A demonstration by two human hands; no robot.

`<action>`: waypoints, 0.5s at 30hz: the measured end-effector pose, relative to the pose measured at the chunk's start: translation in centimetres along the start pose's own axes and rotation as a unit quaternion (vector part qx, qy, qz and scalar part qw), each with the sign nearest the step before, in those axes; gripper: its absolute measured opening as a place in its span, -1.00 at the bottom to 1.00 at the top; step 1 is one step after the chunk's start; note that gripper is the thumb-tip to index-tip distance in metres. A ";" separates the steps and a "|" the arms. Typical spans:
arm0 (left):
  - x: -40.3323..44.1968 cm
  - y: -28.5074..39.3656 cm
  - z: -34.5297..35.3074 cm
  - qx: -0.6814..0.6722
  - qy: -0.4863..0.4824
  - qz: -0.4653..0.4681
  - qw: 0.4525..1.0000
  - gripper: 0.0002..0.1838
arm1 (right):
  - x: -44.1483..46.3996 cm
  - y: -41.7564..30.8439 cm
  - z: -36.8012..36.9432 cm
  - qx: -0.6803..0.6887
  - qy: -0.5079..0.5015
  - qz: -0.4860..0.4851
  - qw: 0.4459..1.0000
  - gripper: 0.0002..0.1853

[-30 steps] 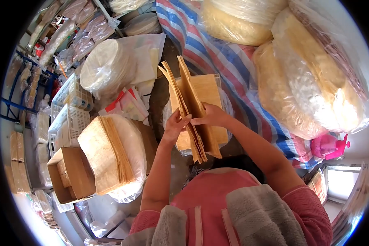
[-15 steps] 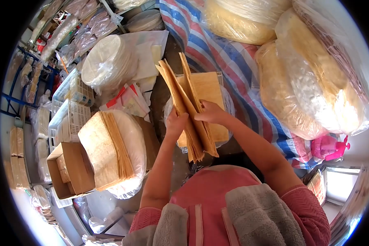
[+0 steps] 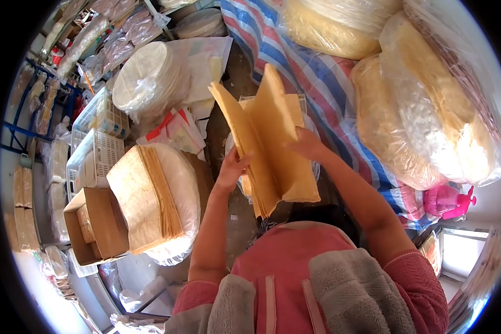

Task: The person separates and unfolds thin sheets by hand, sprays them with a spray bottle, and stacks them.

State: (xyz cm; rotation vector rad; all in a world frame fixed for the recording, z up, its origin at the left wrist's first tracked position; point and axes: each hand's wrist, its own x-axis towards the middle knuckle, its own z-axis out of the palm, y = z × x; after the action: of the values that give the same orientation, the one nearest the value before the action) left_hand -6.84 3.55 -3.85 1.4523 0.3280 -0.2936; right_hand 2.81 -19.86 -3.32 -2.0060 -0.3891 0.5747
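A bundle of thin tan sheets [image 3: 261, 156] is parted like an open book in front of my body. My left hand [image 3: 234, 167] grips the left part of the bundle near its outer edge. On the right part lies my right hand [image 3: 306, 145], blurred by motion, its fingers over the sheet's outer side. Beneath the bundle, more tan sheets [image 3: 294, 107] lie on a round, plastic-wrapped base that is mostly hidden.
At the left, a stack of tan sheets [image 3: 142, 195] leans on a round wrapped stack, beside a cardboard box [image 3: 108, 222] and white baskets [image 3: 103, 158]. Large plastic-wrapped bundles [image 3: 423, 111] and a pink bottle [image 3: 445, 201] stand at the right, by a striped sheet [image 3: 323, 83].
The sheets have spread wider apart, the right part swinging open to the right with my right hand. My left hand has shifted slightly left and stays on the left part.
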 end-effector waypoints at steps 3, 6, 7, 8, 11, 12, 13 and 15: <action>0.3 0.7 1.4 -0.001 -0.026 0.017 1.000 -0.40 | -0.6 -2.6 1.1 0.007 -0.021 -0.043 0.999 -0.28; 0.7 1.1 2.5 -0.015 -0.029 0.032 0.999 -0.36 | -0.3 -3.5 2.2 -0.011 -0.028 -0.047 0.998 -0.19; 0.7 1.1 2.9 -0.022 -0.030 0.035 0.999 -0.36 | -0.3 -3.6 2.5 -0.015 -0.028 -0.042 0.999 -0.17; 0.8 1.2 3.0 -0.030 -0.030 0.038 0.998 -0.35 | -0.4 -3.8 2.6 -0.012 -0.030 -0.044 0.999 -0.16; 1.5 0.6 2.9 -0.037 -0.029 0.031 0.998 -0.42 | -0.6 -4.4 2.3 0.006 -0.041 -0.047 0.998 -0.18; 1.6 0.4 2.6 -0.049 -0.032 0.035 0.998 -0.47 | -0.7 -4.3 2.0 0.020 -0.048 -0.045 0.998 -0.21; 1.6 0.1 2.3 -0.061 -0.036 0.039 0.997 -0.52 | -0.7 -4.2 1.7 0.033 -0.055 -0.043 0.997 -0.25; 2.0 -0.8 1.8 -0.047 -0.016 0.055 0.997 -0.61 | 0.5 -2.6 2.2 -0.036 -0.031 -0.035 0.998 -0.34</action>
State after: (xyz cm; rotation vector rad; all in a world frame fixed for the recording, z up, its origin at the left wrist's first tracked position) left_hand -5.27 1.71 -5.23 1.3665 0.2311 -0.2095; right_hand 1.94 -16.79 -2.08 -2.0377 -0.5225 0.5870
